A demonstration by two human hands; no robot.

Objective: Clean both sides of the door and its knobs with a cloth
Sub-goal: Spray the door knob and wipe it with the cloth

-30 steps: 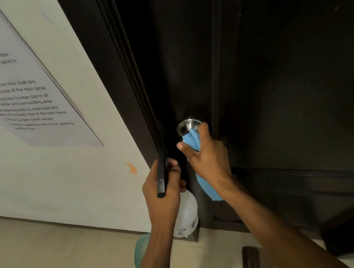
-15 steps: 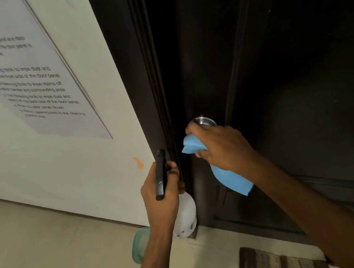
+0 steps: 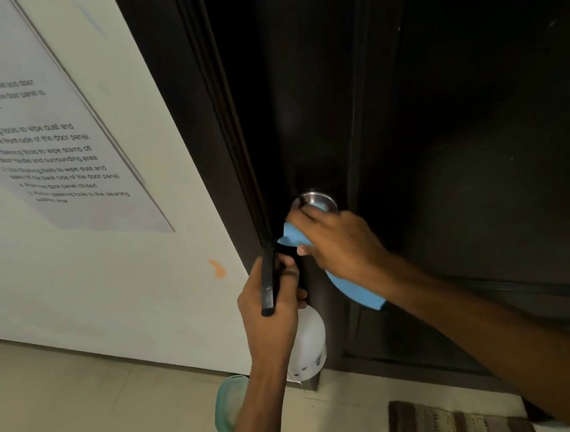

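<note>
Counts: one door (image 3: pixel 481 115), one knob (image 3: pixel 312 200), one cloth (image 3: pixel 356 293). Two hands were in view, left hand (image 3: pixel 271 313) and right hand (image 3: pixel 338 241). One phone (image 3: pixel 268 280), one white bottle (image 3: pixel 307 344), one teal lid (image 3: pixel 227 403), one notice (image 3: pixel 25 124), one mat (image 3: pixel 456 426), one orange mark (image 3: pixel 218 268).

Right hand (image 3: pixel 338 241) presses blue cloth (image 3: pixel 356 290) onto steel knob (image 3: pixel 314 200) of dark door (image 3: pixel 481 115), frame centre. Left hand (image 3: pixel 274 305) grips black phone (image 3: pixel 268 280) and white spray bottle (image 3: pixel 307 344) just below.
</note>
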